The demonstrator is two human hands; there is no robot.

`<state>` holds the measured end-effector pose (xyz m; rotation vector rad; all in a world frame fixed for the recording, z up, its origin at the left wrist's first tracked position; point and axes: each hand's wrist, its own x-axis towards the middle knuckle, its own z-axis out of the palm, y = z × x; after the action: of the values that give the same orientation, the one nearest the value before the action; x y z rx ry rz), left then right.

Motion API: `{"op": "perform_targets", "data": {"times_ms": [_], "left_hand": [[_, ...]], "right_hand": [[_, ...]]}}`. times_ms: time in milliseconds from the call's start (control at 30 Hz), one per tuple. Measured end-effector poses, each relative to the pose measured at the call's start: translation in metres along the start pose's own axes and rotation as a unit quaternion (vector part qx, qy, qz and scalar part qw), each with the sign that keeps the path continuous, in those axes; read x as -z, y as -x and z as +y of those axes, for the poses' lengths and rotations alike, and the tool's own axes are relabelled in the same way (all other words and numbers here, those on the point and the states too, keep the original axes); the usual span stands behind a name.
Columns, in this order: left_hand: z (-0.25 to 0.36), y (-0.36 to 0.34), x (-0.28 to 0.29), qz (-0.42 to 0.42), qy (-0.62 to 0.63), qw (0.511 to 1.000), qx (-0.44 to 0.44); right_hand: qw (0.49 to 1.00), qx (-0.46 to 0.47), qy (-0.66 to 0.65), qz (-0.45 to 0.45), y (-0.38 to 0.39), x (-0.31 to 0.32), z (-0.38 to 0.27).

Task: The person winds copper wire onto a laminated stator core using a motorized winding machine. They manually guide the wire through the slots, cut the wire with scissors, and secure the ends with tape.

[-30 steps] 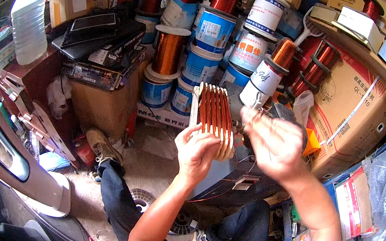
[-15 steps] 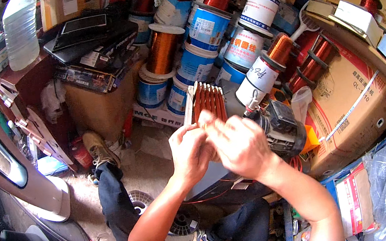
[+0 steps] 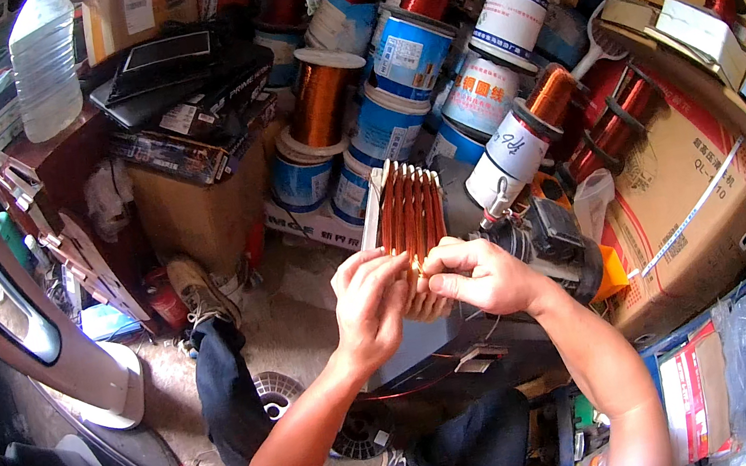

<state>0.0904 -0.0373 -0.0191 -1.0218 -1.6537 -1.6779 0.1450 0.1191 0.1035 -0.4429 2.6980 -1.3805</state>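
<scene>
In front of me stands a pale slotted winding former with several rows of copper wire wound side by side on it. My left hand is closed at the former's near left side, fingertips pressed together against the strands. From the right, my right hand pinches with thumb and forefinger at the near end of the same windings. A bright copper glint shows between the two hands. The exact strand in each pinch is partly hidden by the fingers. Below the hands, the former's pale ribbed underside shows.
A dark motor-like machine stands right of the former. Spools of copper wire and blue-and-white drums are stacked behind. A large cardboard box is at the right. On the floor lies an empty black reel.
My right hand, blurred and over the left fingers before, has moved right and down, apart from the left hand. More of the copper windings shows. The view has shifted slightly.
</scene>
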Motion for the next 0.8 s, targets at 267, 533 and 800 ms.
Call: {"op": "perform_targets", "data": {"times_ms": [267, 533, 800], "left_hand": [[0.003, -0.001, -0.001, -0.007, 0.01, 1.0, 0.012], [0.007, -0.005, -0.002, 0.008, -0.032, 0.999, 0.015], [0.009, -0.008, 0.0, -0.02, -0.037, 0.999, 0.012]], "right_hand": [[0.901, 0.296, 0.316, 0.028, -0.018, 0.006, 0.011], [0.863, 0.345, 0.359, 0.085, -0.013, -0.009, 0.018], [0.895, 0.294, 0.322, 0.096, -0.006, -0.011, 0.015]]}}
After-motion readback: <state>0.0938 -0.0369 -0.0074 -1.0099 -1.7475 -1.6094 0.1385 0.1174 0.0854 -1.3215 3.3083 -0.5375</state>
